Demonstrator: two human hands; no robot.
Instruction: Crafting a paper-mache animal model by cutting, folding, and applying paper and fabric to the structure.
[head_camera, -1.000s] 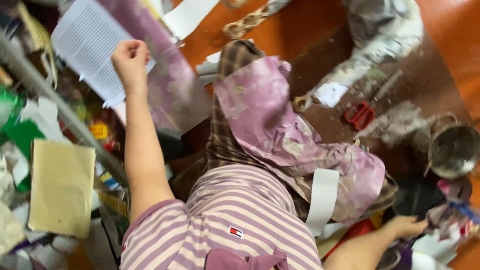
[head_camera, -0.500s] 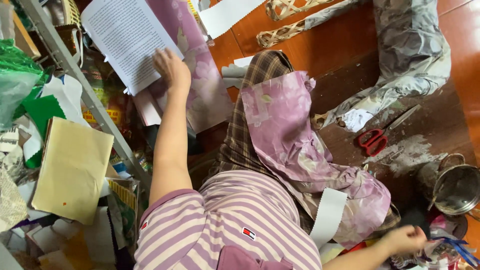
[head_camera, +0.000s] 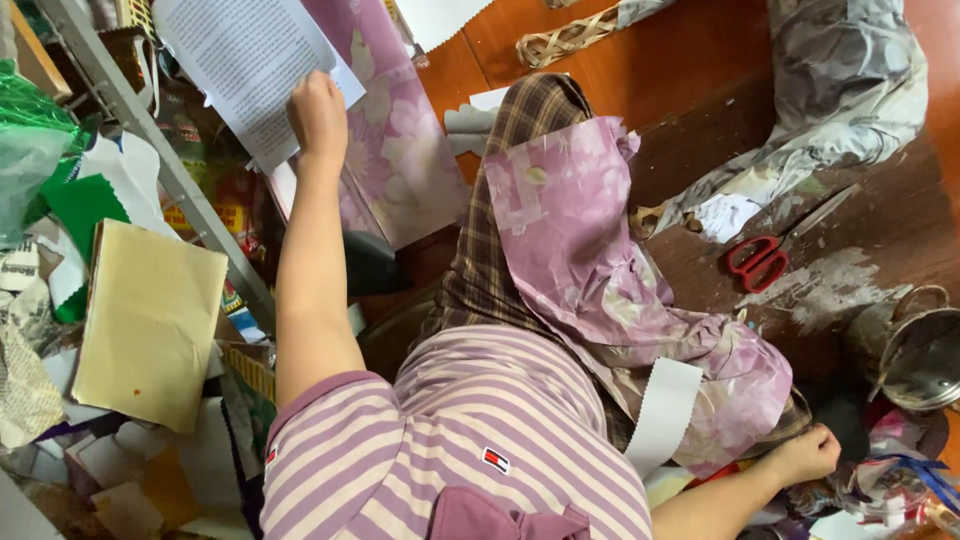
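My left hand (head_camera: 318, 115) is stretched out to the upper left and is closed on the lower edge of a white printed sheet (head_camera: 235, 65). Under that sheet lies a purple floral paper (head_camera: 395, 150). A second, crumpled purple floral paper (head_camera: 600, 260) is draped over my lap and checked cloth. My right hand (head_camera: 805, 455) rests low at the right, fingers curled, touching that paper's near end; what it grips is hidden. A white strip with a wavy edge (head_camera: 663, 415) hangs beside it.
Red scissors (head_camera: 757, 262) lie on the wooden floor, with a metal pot (head_camera: 920, 355) to their right. Crumpled grey paper (head_camera: 840, 90) lies at the top right. A slanted metal shelf bar (head_camera: 150, 140), a yellowish card (head_camera: 150, 320) and piled scraps fill the left.
My left hand went from a raised fist to the printed sheet and took hold of its edge. The view shifted slightly. My right hand stayed low at the right.
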